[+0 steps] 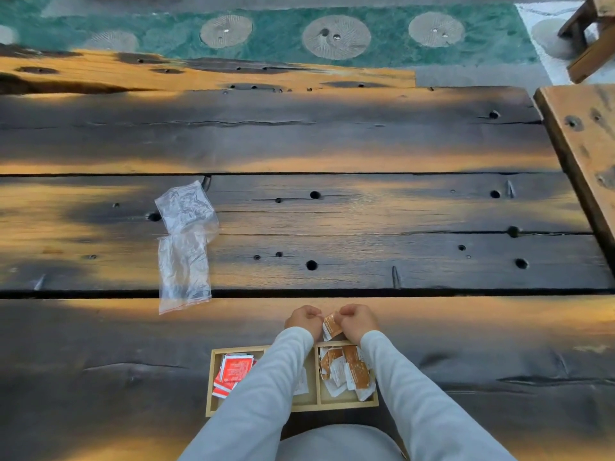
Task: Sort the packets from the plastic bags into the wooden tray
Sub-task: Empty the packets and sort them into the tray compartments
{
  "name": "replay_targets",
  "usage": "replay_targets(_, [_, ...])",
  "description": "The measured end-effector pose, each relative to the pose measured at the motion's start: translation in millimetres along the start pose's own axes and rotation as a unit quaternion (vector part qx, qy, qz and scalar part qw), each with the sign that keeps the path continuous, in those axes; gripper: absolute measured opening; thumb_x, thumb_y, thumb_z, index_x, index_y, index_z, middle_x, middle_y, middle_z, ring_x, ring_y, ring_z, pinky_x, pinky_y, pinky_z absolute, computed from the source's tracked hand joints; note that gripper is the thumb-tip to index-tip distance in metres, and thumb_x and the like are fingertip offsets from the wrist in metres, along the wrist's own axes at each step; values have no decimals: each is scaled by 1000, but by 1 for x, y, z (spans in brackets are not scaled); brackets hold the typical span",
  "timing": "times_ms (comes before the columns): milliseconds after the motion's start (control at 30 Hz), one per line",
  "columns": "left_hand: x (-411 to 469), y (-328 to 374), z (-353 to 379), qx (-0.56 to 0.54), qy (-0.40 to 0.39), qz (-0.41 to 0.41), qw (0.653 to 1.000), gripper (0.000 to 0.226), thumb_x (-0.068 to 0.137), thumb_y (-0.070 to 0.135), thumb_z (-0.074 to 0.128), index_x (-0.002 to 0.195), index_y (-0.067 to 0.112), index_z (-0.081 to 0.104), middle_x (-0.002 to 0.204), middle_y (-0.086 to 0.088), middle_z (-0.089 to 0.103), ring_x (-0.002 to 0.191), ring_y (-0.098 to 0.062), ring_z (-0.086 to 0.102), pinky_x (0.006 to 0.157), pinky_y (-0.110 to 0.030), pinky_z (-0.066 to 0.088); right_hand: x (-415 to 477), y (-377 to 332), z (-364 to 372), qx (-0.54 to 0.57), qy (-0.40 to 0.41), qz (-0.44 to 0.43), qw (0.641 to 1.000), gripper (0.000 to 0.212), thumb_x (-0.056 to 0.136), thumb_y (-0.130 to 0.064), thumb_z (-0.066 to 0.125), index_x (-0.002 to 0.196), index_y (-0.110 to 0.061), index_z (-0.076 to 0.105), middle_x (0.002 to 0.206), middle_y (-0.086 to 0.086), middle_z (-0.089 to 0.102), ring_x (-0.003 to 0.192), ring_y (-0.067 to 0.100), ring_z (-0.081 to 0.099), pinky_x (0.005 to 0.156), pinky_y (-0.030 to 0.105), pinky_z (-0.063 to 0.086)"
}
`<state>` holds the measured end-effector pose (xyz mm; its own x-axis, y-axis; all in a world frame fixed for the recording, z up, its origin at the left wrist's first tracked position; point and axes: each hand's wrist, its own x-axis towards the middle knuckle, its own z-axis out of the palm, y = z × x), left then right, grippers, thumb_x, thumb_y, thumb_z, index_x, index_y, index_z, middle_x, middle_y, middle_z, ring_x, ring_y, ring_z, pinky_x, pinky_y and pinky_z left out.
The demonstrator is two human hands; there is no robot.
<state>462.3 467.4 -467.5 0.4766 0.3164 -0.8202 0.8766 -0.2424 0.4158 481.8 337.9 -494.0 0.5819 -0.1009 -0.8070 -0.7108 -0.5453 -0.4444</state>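
Note:
A light wooden tray (210, 387) with compartments lies at the near table edge, partly under my forearms. Its left compartment holds red packets (233, 372). Brown-and-white packets (349, 371) fill the right compartment; the middle one is mostly hidden by my left sleeve. Just beyond the tray, my left hand (303, 319) and my right hand (357, 319) are side by side, both pinching one brown-and-white packet (331, 325) between them. Two clear plastic bags lie flat to the far left: one (186, 207) further away, the other (184, 271) nearer, with a red strip.
The table (366, 227) is dark, scorched planks with gaps, holes and cracks. Another wooden table (585, 144) abuts at the right. Beyond is a green floor with round stone discs (336, 36), and a wooden bench leg (589, 38) at top right.

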Motion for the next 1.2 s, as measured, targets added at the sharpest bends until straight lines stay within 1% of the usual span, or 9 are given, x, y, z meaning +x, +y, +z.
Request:
replay_targets(133, [2, -1, -1, -24, -1, -2, 1000, 14, 85, 24, 61, 92, 29, 72, 105, -3, 74, 97, -23, 67, 91, -27, 51, -2, -2, 6, -11, -2, 0, 1000, 34, 89, -22, 70, 122, -16, 70, 126, 9, 71, 118, 28, 64, 109, 40, 48])
replay_targets(233, [1, 2, -2, -37, 7, 2, 999, 12, 83, 21, 65, 89, 29, 71, 103, -6, 74, 93, -25, 67, 88, -28, 52, -2, -3, 6, -12, 1, 1, 1000, 34, 88, -22, 71, 121, -16, 71, 125, 8, 71, 118, 28, 63, 108, 38, 48])
replay_targets(367, [1, 2, 3, -33, 8, 28, 999, 23, 80, 8, 66, 86, 30, 67, 99, -3, 74, 95, -26, 69, 89, -34, 57, -4, -5, 4, -5, 8, -4, 1000, 29, 87, -18, 70, 116, -16, 73, 123, 8, 72, 117, 28, 64, 107, 36, 48])
replay_targets(500, [0, 1, 4, -38, 13, 56, 998, 27, 76, 4, 73, 90, 27, 69, 93, 0, 71, 91, -21, 68, 90, -31, 57, -7, -5, -4, 32, 30, -8, 999, 23, 85, -11, 71, 107, -19, 73, 112, 5, 73, 110, 24, 65, 102, 30, 49])
replay_targets(633, [0, 1, 1, -49, 23, 67, 996, 34, 72, -3, 73, 81, 29, 67, 85, 6, 68, 89, -21, 70, 89, -35, 58, -11, -3, -7, 78, 47, -12, 996, 32, 81, -10, 76, 112, -20, 71, 100, 2, 74, 101, 22, 68, 102, 32, 51])
replay_targets(833, [-4, -8, -2, -50, 17, 83, 995, 38, 69, -5, 76, 85, 28, 67, 85, 5, 69, 89, -20, 70, 89, -38, 59, -20, 2, -6, 99, 32, -30, 994, 25, 80, -11, 79, 99, -26, 73, 98, 1, 77, 96, 20, 71, 99, 35, 55])
replay_targets(967, [-9, -16, -3, -72, 4, 77, 994, 41, 68, -6, 78, 89, 27, 66, 91, 0, 73, 93, -23, 71, 90, -38, 59, -27, 9, -8, 100, 26, -47, 994, 26, 77, -10, 79, 92, -31, 71, 94, -3, 77, 94, 19, 72, 98, 37, 57])
replay_targets(1133, [-21, -27, -5, -89, -12, 86, 992, 39, 72, -8, 75, 96, 21, 65, 88, -3, 74, 90, -23, 71, 86, -36, 59, -40, 18, -12, 102, 27, -62, 992, 28, 80, -8, 76, 94, -31, 71, 97, 0, 78, 91, 20, 73, 92, 38, 60])
replay_targets(1200, [-28, -31, -6, -72, -5, 97, 993, 37, 75, -5, 74, 99, 22, 65, 90, -2, 74, 91, -21, 71, 78, -31, 59, -47, 23, -14, 104, 37, -65, 992, 28, 82, -6, 74, 98, -28, 71, 98, 1, 77, 90, 19, 73, 88, 35, 60])
